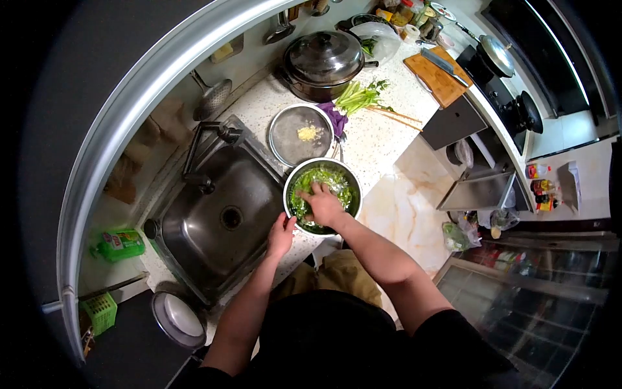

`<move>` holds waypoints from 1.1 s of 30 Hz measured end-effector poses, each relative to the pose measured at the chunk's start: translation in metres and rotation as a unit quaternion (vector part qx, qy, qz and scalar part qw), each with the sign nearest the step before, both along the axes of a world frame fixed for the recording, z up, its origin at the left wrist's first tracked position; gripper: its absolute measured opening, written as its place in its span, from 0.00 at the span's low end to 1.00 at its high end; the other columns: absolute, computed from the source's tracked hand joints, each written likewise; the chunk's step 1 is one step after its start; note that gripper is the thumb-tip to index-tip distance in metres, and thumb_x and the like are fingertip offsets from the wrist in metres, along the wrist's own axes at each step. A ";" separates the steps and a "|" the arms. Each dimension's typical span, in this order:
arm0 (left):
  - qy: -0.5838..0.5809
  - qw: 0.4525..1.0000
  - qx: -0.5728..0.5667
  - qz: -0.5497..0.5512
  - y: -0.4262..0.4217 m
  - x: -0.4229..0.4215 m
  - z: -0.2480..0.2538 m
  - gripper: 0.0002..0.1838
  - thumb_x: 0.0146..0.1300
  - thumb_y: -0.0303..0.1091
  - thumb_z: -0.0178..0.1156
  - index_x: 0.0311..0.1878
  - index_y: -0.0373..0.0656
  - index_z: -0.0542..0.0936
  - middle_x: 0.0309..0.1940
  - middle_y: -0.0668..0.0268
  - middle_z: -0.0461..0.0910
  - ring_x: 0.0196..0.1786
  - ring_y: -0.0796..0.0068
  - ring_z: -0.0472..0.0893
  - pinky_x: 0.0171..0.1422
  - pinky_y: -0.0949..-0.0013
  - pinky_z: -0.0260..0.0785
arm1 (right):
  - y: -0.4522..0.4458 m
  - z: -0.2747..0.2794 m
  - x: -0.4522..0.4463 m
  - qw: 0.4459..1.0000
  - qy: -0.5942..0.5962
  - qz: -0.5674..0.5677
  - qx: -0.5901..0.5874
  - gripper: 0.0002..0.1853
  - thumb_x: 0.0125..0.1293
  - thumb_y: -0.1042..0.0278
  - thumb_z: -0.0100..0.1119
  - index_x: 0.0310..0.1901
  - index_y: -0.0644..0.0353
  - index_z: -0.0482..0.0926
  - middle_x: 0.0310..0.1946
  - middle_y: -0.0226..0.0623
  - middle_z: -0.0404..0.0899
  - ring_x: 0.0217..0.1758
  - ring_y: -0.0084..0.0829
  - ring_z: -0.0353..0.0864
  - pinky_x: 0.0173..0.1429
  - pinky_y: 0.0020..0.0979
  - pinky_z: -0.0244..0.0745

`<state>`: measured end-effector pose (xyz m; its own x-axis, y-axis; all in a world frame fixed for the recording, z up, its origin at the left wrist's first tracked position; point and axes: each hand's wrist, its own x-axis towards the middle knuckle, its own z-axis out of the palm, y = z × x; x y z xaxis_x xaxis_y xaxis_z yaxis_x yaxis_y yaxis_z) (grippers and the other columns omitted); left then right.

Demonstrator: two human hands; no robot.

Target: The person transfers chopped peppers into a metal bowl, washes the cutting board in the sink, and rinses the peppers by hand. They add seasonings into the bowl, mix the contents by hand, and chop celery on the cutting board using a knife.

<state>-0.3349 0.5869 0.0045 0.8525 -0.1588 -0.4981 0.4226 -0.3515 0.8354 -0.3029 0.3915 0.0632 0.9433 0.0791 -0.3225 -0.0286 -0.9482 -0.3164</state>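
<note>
A steel bowl (356, 178) at the counter's front edge contains chopped greens (319, 176), with shiny liquid among them. My right hand (322, 205) reaches into it, fingers apart and their tips partly down in the greens. At the bowl's left rim, my left hand (280, 236) grips the edge with its fingers. Just behind the bowl sits a round metal pan (287, 139) with a small heap of minced yellowish bits (310, 133). Leafy green stalks (358, 98) bound in a purple wrap (333, 118) lie beside it.
A sink (194, 227) with a black faucet (193, 152) is on the left. A lidded pot (324, 61) stands at the back. Chopsticks (395, 118) lie right of the stalks. A knife (446, 65) rests on a cutting board (431, 78). Green bottle (122, 245) stands far left.
</note>
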 end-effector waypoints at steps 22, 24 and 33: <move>0.018 0.999 -0.029 -0.001 0.000 0.002 -0.006 0.16 0.76 0.40 0.57 0.58 0.40 0.77 0.41 0.63 0.84 0.43 0.74 0.85 0.39 0.68 0.80 | -0.039 -0.002 0.009 0.985 -0.051 -0.046 0.156 0.34 0.52 0.68 0.74 0.64 0.45 0.78 0.65 0.50 0.74 0.67 0.58 0.72 0.66 0.49 0.75; 0.023 0.999 -0.038 0.009 -0.002 0.001 -0.006 0.15 0.76 0.40 0.57 0.58 0.40 0.77 0.43 0.63 0.84 0.46 0.73 0.85 0.41 0.67 0.81 | -0.025 0.019 -0.001 0.998 -0.044 -0.019 0.039 0.41 0.52 0.58 0.78 0.70 0.37 0.72 0.73 0.50 0.64 0.73 0.61 0.64 0.68 0.55 0.74; 0.278 0.936 -0.177 0.126 -0.031 0.003 -0.011 0.29 0.68 0.27 0.60 0.71 0.51 0.64 0.60 0.61 0.75 0.57 0.63 0.81 0.53 0.56 0.84 | -0.026 -0.046 -0.003 0.980 -0.041 -0.121 0.149 0.17 0.59 0.71 0.65 0.51 0.52 0.87 0.55 0.52 0.80 0.44 0.54 0.87 0.56 0.46 0.82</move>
<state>-0.3322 0.5562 -0.0062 0.5103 -0.2262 -0.8297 0.8583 0.0743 0.5077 -0.3057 0.3659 0.0175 0.9680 -0.0709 -0.2406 -0.2038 -0.7814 -0.5897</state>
